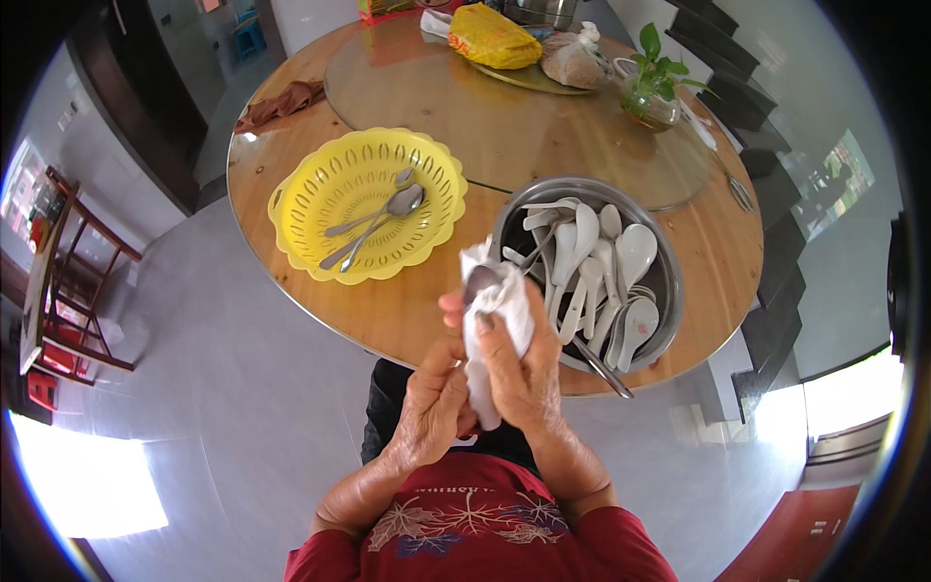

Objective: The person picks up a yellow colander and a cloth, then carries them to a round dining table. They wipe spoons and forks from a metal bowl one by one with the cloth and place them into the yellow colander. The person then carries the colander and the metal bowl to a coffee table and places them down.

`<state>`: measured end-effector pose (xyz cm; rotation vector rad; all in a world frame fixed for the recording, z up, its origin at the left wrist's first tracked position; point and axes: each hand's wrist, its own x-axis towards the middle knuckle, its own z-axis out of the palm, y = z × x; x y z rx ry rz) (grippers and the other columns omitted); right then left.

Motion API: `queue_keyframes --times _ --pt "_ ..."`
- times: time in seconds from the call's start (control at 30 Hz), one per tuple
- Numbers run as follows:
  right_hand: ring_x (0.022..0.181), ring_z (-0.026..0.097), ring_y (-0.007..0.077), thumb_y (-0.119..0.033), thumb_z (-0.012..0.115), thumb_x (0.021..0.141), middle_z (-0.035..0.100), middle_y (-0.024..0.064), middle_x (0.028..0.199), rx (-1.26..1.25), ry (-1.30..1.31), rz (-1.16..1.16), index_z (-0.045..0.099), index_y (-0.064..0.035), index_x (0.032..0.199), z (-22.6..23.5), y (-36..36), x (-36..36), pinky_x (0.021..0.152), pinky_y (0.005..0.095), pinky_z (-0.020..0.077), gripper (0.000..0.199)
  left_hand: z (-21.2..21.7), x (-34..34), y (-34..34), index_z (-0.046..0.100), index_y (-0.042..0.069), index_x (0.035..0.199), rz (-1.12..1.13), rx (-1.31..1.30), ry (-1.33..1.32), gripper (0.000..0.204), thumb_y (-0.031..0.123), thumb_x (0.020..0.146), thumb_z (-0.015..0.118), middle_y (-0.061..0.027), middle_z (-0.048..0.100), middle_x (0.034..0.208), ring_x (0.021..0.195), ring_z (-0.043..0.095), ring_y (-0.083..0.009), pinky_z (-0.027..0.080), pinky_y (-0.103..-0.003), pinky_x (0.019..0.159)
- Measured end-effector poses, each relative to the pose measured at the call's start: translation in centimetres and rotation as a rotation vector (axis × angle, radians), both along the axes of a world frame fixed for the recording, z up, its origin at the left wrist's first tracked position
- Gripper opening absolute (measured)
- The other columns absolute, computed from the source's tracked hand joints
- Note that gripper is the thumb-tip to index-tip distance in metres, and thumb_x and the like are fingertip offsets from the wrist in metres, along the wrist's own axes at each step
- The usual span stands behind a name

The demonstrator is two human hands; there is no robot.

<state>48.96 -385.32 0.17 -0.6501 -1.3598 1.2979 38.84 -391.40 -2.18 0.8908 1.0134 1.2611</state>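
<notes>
Close to my body at the table's front edge, my right hand (pixel 522 373) is closed round a white cloth or tissue (pixel 512 308). The cloth wraps a metal spoon (pixel 478 282), whose bowl shows at the top. My left hand (pixel 433 400) is closed beside it, seemingly on the spoon's lower end; the cloth and fingers hide the handle. Just right of my hands stands a steel basin (pixel 671 320) of white spoons (pixel 636 254), with a metal handle (pixel 603 371) jutting over its front rim. A yellow slotted basket (pixel 310 179) on the left holds several metal spoons (pixel 405 201).
The round wooden table (pixel 291 281) carries a glass turntable (pixel 465 145). Towards the back are a yellow bag (pixel 493 37), a tied clear bag (pixel 574 60) and a plant in a glass bowl (pixel 652 105). A brown cloth (pixel 283 105) lies far left.
</notes>
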Motion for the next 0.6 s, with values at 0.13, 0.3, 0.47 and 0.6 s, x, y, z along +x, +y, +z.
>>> queue_keyframes --times 0.13,0.3,0.47,0.6 --pt "0.094 0.056 0.0347 -0.007 0.053 0.085 0.056 0.0199 0.103 0.124 -0.285 0.007 0.048 0.0033 0.115 -1.8 -2.4 0.8 0.079 0.0370 0.0444 0.032 -0.5 0.1 1.2 0.036 0.006 0.106 0.262 0.293 0.217 0.013 0.012 0.094 0.037 -0.0014 0.054 0.071 0.047 0.040 -0.0014 0.029 -0.016 0.039" --pt "0.100 0.053 0.0294 -0.007 0.055 0.083 0.053 0.0182 0.109 0.369 -0.489 -0.039 0.048 0.0006 0.117 -1.3 -2.1 3.0 0.086 0.0358 0.0427 0.036 -0.6 -1.0 0.9 0.035 0.004 0.104 0.076 0.148 0.104 0.012 0.001 0.093 0.038 -0.0014 0.054 0.076 0.053 0.041 -0.0025 0.033 -0.018 0.046" --pt "0.097 0.054 0.0197 -0.013 0.052 0.087 0.054 0.0114 0.111 0.099 -0.070 0.076 0.045 -0.0006 0.123 1.4 0.3 1.6 0.084 0.0288 0.0427 0.038 -0.9 -1.1 -0.1 0.046 0.003 0.099 -0.224 0.005 -0.247 0.008 0.008 0.093 0.043 0.0022 0.044 0.061 0.047 0.036 -0.0018 0.029 -0.017 0.042" --pt "0.084 0.057 0.0115 -0.013 0.053 0.089 0.061 0.0069 0.096 0.120 0.140 0.194 0.054 -0.0001 0.111 0.4 0.8 0.7 0.074 0.0245 0.0458 0.026 -1.0 -1.7 -1.2 0.045 0.002 0.104 -0.312 -0.079 -0.441 0.014 0.006 0.092 0.043 0.0029 0.041 0.056 0.042 0.032 -0.0025 0.027 -0.017 0.040"
